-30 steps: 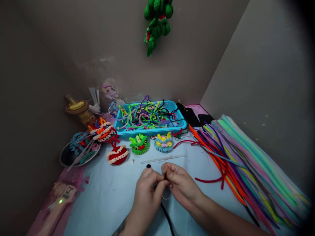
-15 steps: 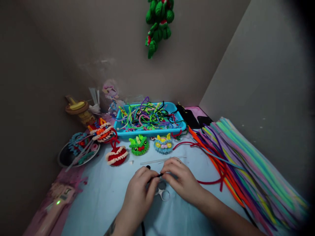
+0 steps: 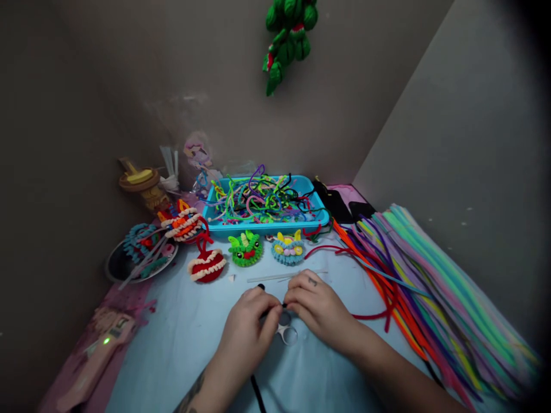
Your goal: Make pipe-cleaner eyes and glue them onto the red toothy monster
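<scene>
A black pipe cleaner (image 3: 257, 393) runs between my hands, and its tail hangs below my left wrist. My left hand (image 3: 247, 327) pinches it between thumb and fingers. Opposite, my right hand (image 3: 316, 304) has its fingertips closed on the same dark stem, almost touching the left fingertips. Only a short dark bit shows between them. Just beneath the hands lie scissors (image 3: 289, 334), with a ring handle showing and the rest partly covered. Beyond my fingers are a green pipe-cleaner dragon head (image 3: 246, 249) and a blue one with yellow ears (image 3: 287, 250).
A blue tray (image 3: 267, 229) of stem offcuts stands at the back. Bundled colourful pipe cleaners (image 3: 447, 298) fill the right side. At left are a red-and-cream piece (image 3: 207, 267), a metal bowl (image 3: 118, 267) and a pink glue gun (image 3: 99, 355). A clear glue stick (image 3: 271, 277) lies ahead.
The view has shifted slightly. My hands have drawn a little closer together at the fingertips, so less of the black stem shows between them. Both keep their pinch.
</scene>
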`<state>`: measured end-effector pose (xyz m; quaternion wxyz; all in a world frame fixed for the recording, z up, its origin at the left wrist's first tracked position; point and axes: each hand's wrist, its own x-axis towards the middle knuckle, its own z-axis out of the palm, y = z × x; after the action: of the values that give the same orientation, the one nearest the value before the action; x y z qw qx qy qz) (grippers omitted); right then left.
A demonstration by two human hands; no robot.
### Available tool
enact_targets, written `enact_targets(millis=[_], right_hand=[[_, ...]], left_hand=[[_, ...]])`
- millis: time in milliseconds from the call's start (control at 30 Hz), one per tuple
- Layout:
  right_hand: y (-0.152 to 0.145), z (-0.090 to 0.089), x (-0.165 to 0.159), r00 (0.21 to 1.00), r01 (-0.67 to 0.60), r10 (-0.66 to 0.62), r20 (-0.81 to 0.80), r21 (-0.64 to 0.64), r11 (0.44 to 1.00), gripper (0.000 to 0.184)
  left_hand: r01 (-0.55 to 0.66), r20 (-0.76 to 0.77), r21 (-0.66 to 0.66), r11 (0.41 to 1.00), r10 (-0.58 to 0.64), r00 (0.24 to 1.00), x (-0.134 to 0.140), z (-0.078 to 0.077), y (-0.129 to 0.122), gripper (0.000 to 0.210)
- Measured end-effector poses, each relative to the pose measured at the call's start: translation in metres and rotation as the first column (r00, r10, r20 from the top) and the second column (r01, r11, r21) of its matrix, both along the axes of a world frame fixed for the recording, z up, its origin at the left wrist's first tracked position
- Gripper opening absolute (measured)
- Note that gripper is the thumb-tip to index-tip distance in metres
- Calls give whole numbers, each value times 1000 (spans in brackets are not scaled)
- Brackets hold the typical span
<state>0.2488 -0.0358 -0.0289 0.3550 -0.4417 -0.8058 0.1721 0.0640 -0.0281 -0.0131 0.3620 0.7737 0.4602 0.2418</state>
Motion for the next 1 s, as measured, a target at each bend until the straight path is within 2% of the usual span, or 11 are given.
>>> enact_targets(millis=[167, 333, 400, 467, 600, 667, 733, 767, 833, 933, 1000], right_hand=[[0, 0, -5, 972, 72, -102, -210, -148, 986, 18], [-2, -3, -16, 832, 101, -298, -467, -401, 910, 13], [-4, -5, -23, 729, 88, -371, -575, -458, 884, 11], [-6, -7, -30, 580, 46, -441, -685, -513, 857, 12], [-9, -11, -41, 240, -216, -566, -788, -612, 761, 16], [-8, -14, -40, 189, -337, -595, -781, -621, 708, 18], [-5, -16, -34, 286, -330, -571, -770, -638, 695, 16], [-4, -16, -30, 388, -271, -532, -753, -645, 715, 14], [-1, -14, -19, 634, -70, -413, -654, -580, 811, 11], [-1, -9, -4, 880, 201, -275, -388, -222, 954, 19], [-2, -6, 1, 948, 226, -217, -232, 13, 974, 21]], left_hand=[[-104, 140, -159, 982, 126, 982, 3, -2, 1, 11], [-139, 342, -507, 850, 347, 874, 15, -8, 0, 13], [-132, 387, -558, 819, 398, 832, 21, -11, -2, 14], [-170, 396, -548, 819, 433, 810, 27, -13, -4, 12], [-241, 395, -466, 851, 444, 804, 32, -15, -9, 7], [-240, 403, -444, 863, 432, 807, 30, -14, -9, 7], [-235, 405, -449, 862, 431, 806, 26, -13, -7, 8], [-238, 402, -453, 859, 434, 806, 24, -12, -5, 10], [-246, 381, -439, 864, 427, 820, 18, -10, -1, 12], [-249, 317, -335, 909, 357, 879, 13, -7, 2, 10], [-230, 263, -222, 947, 286, 921, 11, -7, 1, 7]])
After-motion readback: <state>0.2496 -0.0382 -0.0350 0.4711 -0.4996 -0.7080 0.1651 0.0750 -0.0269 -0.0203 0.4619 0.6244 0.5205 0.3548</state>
